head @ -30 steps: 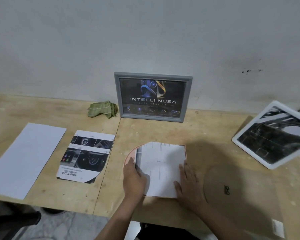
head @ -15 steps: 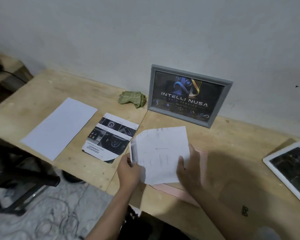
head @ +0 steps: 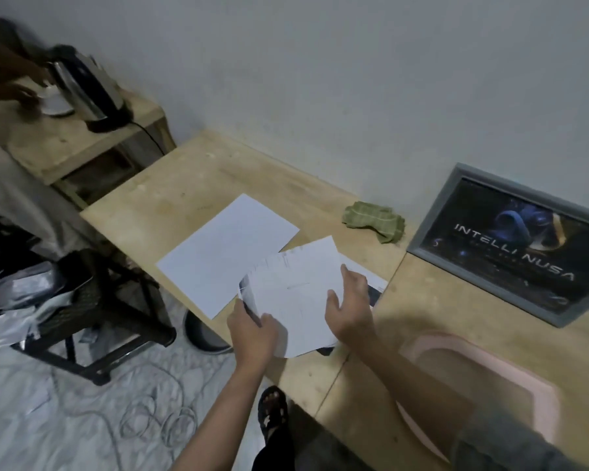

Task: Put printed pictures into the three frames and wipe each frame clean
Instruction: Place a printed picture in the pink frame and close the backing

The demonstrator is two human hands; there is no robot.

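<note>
The left hand [head: 252, 329] grips the near-left corner of a white sheet [head: 295, 294], its fingers [head: 267, 322] curled over the paper's edge; a dark printed side shows at that curled corner. The right hand [head: 349, 305] sits at the sheet's right edge with fingers spread and loose — whether they pinch the paper or only rest against it I cannot tell. The sheet is held just above the counter [head: 198, 185], overlapping a printed picture [head: 371, 287] that peeks out beneath it on the right.

Just left of the held sheet lies a blank paper [head: 225, 253], flat on the counter, its near corner reaching the edge. A crumpled green cloth [head: 376, 220] rests near the wall, between the papers and a grey frame [head: 510, 246] that leans against the wall, already filled with a dark "INTELLI NUSA" print. A pink frame [head: 521, 379] lies flat at the near right, partly covered by the right sleeve [head: 510, 447].

On a separate side table at far left stands a kettle [head: 89, 88], blurred.
</note>
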